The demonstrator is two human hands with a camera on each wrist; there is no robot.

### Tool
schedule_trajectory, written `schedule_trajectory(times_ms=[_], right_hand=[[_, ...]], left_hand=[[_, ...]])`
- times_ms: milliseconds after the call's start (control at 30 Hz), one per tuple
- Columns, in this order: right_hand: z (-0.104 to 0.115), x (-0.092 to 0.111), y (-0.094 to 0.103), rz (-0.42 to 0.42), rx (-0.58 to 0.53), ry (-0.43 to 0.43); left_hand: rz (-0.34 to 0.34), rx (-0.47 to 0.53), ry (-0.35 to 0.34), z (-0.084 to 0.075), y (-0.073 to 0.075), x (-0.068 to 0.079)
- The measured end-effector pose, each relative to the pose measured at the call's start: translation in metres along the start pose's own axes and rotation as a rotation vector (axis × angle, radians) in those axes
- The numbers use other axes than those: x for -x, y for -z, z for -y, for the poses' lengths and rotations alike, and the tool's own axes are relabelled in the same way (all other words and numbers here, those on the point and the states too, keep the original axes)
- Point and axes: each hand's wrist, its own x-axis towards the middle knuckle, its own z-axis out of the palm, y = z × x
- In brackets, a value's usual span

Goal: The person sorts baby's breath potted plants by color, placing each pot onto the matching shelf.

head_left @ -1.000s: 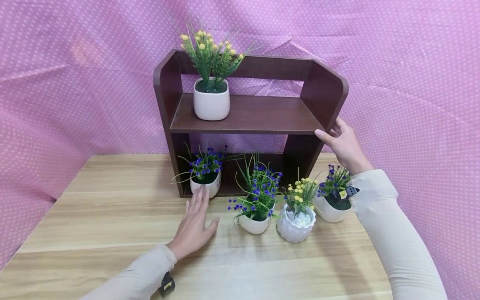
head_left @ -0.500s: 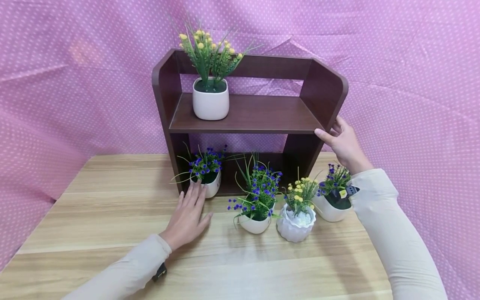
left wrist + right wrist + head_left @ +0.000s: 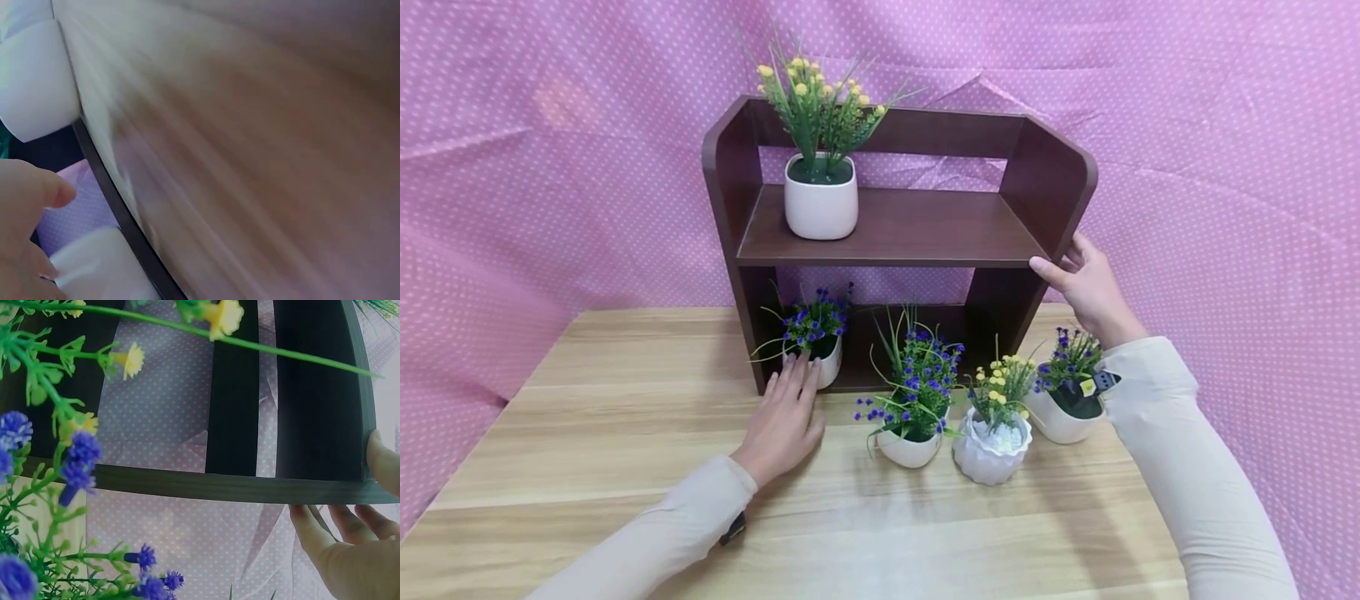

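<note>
My left hand (image 3: 782,421) has its fingers extended against the front of a white pot with blue-purple flowers (image 3: 830,367), which stands at the left of the lower tier of a dark brown two-tier shelf (image 3: 895,225). In the left wrist view the fingers (image 3: 37,187) are near a white pot (image 3: 100,269); the contact itself is hidden there. My right hand (image 3: 1097,296) grips the shelf's right side panel, thumb on the front edge and fingers round the outer face, as the right wrist view also shows.
On the upper tier stands a white pot with yellow flowers (image 3: 822,208). In front of the shelf are a blue-flowered pot (image 3: 910,450), a ruffled white pot with yellow flowers (image 3: 992,454) and another blue-flowered pot (image 3: 1060,423), on a wooden table (image 3: 587,417). Pink dotted cloth (image 3: 587,150) hangs behind.
The left hand shifted left, then forward again against the blue-flowered pot, which now sits slightly deeper in the lower tier. The right hand keeps its hold on the shelf.
</note>
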Motion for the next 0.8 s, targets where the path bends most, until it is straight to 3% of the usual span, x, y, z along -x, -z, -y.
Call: schedule_trajectory(times_ms=[267,800], right_hand=[[0.001,0.001,-0.001,-0.015,-0.024,0.012],[-0.001,0.001,0.000,-0.024,-0.015,0.014]], left_hand=[[-0.001,-0.015,0.055,-0.010,-0.004,-0.015],[0.009,0.010,0.072,-0.004,-0.007,-0.029]])
